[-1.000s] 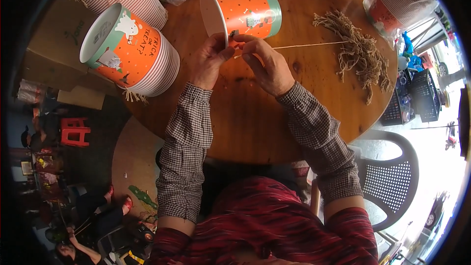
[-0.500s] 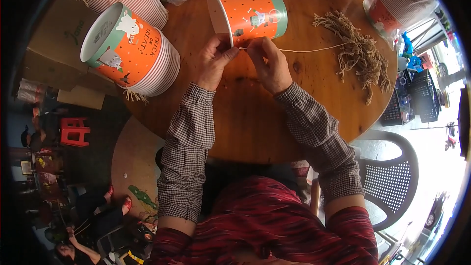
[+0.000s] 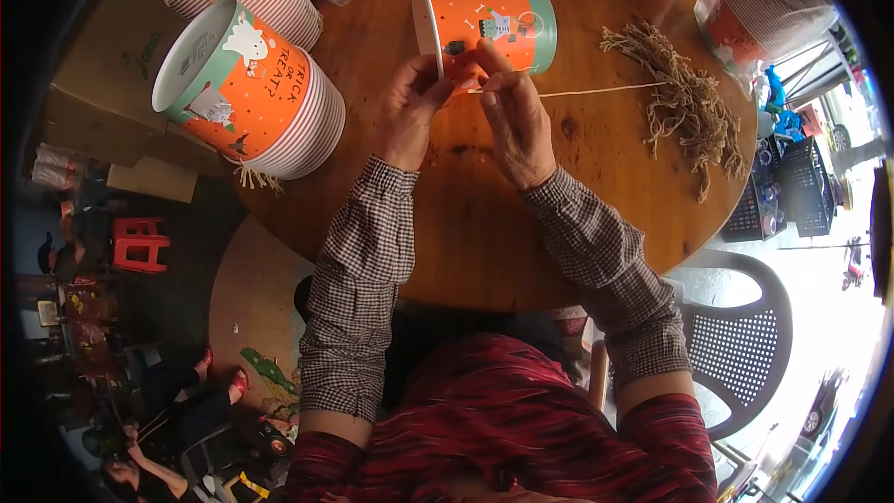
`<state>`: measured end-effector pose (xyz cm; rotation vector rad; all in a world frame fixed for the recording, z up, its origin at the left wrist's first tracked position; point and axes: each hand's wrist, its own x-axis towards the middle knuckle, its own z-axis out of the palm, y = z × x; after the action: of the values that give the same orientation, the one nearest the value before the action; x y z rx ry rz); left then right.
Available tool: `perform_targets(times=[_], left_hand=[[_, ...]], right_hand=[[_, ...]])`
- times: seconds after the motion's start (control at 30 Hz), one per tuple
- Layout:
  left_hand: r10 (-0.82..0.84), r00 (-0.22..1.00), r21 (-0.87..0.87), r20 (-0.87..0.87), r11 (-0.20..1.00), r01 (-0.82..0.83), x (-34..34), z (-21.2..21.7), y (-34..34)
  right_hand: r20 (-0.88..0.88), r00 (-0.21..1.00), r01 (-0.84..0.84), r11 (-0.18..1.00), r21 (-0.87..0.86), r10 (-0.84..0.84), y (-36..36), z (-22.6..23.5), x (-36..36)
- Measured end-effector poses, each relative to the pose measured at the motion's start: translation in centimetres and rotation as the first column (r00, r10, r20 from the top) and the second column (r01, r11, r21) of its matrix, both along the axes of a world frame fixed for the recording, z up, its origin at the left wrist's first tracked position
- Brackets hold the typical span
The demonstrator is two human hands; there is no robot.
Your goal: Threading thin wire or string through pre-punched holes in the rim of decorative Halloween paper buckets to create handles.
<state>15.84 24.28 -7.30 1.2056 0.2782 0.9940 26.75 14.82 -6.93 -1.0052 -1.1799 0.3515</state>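
While tipped sideways, orange cup [image 3: 494, 23] touches both hands.

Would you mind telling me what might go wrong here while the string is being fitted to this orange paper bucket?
The string is thin, so it could slip from the right hand near the orange paper bucket. The left hand pinches the bucket's rim, which might crease. The taut string could also drag the loose string pile closer.

To my left, beside the bench, I see a flat brown cardboard box [image 3: 88, 84] under the stacked cups. At the bench's far right corner stands a clear plastic bag [image 3: 768, 14] of orange and white cups.
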Motion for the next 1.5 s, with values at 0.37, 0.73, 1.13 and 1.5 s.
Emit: perform_targets(times=[0.37,0.73,1.13,1.5], left_hand=[[0.112,0.99,0.042,-0.086,0.993,-0.109,0.5,0.6,-1.3],[0.164,0.977,0.103,-0.139,0.983,-0.15,1.0,-0.7,-1.4],[0.147,0.982,0.141,-0.121,0.981,-0.13,1.3,-0.3,-1.9],[0.139,0.975,0.221,-0.175,0.97,-0.099,1.2,-0.5,-2.0]], right_hand=[[0.164,0.965,0.218,0.974,-0.07,-0.204,-0.5,1.4,-0.3],[0.09,0.958,0.283,0.945,-0.165,-0.271,-0.2,1.0,0.5],[0.097,0.955,0.292,0.948,-0.124,-0.281,0.0,0.9,0.6],[0.086,0.961,0.273,0.953,-0.134,-0.264,0.2,0.6,0.6]])
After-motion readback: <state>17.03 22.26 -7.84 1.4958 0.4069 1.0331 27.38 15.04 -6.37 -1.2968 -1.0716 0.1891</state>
